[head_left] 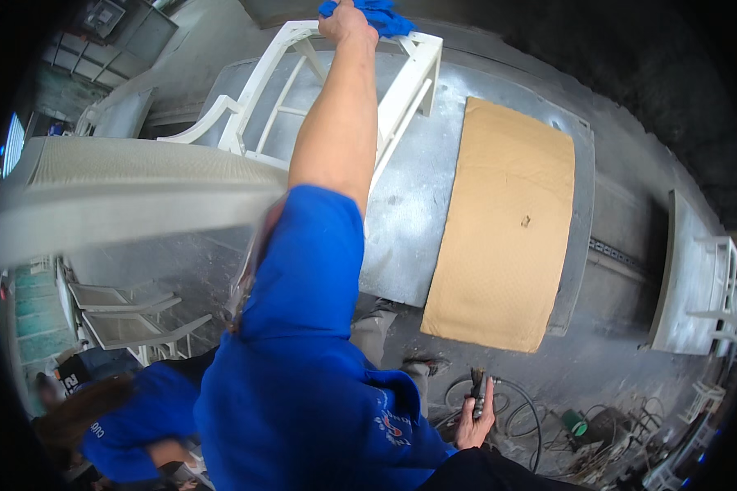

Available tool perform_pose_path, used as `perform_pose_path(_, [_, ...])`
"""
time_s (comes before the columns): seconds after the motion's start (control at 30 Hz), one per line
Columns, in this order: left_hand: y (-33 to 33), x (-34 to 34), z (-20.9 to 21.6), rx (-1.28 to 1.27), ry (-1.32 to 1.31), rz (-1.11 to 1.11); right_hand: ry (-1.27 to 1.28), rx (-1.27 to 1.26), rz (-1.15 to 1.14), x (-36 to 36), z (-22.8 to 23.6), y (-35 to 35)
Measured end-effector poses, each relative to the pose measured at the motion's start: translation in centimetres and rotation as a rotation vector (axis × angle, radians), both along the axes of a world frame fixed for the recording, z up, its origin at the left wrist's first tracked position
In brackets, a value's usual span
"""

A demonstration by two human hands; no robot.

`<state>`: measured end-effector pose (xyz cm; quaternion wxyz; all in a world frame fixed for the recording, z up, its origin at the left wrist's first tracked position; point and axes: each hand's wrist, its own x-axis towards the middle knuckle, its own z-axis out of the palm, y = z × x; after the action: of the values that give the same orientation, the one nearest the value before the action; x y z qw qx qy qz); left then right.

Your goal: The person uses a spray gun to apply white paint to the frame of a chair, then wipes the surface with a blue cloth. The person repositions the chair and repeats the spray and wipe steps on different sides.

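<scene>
My left hand (348, 24) reaches far forward at the top of the view, closed on a bunched blue cloth (377, 15). The cloth lies against the far end of a white chair frame (405, 78), which is tipped over on a grey metal table. The chair's woven panel (164, 159) extends toward the left, close to my outstretched arm. Low on the right, my right hand (473, 424) grips a dark air blow gun (477, 386), its index finger stretched out along it. A black hose (534, 409) curves away beside this hand.
A tan cardboard sheet (504, 229) covers the right part of the metal table (401, 237). A co-worker in a blue shirt (135, 417) bends at the lower left, near white chair frames (127, 315). Tangled hoses (622, 430) lie on the floor; another table (684, 278) stands far right.
</scene>
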<state>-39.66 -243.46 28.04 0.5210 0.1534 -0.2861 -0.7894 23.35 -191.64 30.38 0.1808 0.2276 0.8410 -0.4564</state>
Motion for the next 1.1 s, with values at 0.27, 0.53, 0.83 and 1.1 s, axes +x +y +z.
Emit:
perform_pose_path(0.27, [-11.9,-1.6,-2.5,-0.157,-0.646,0.429,-0.131,0.174,-0.301,-1.9,0.1,-1.5])
perform_pose_path(0.53, [-19.1,-5.2,-10.4,-0.463,-0.956,-0.027,-0.169,0.243,-0.037,-3.8,-2.0,-3.7])
perform_pose_path(0.83, [2.8,-4.7,-15.1,-1.460,-1.289,-0.024,-0.139,0.253,-0.077,-5.5,-0.7,-4.5])
perform_pose_path(1.1, [-10.4,-5.0,-14.2,-1.412,-1.410,-0.126,-0.163,0.231,-0.185,-4.3,-1.1,-4.5])
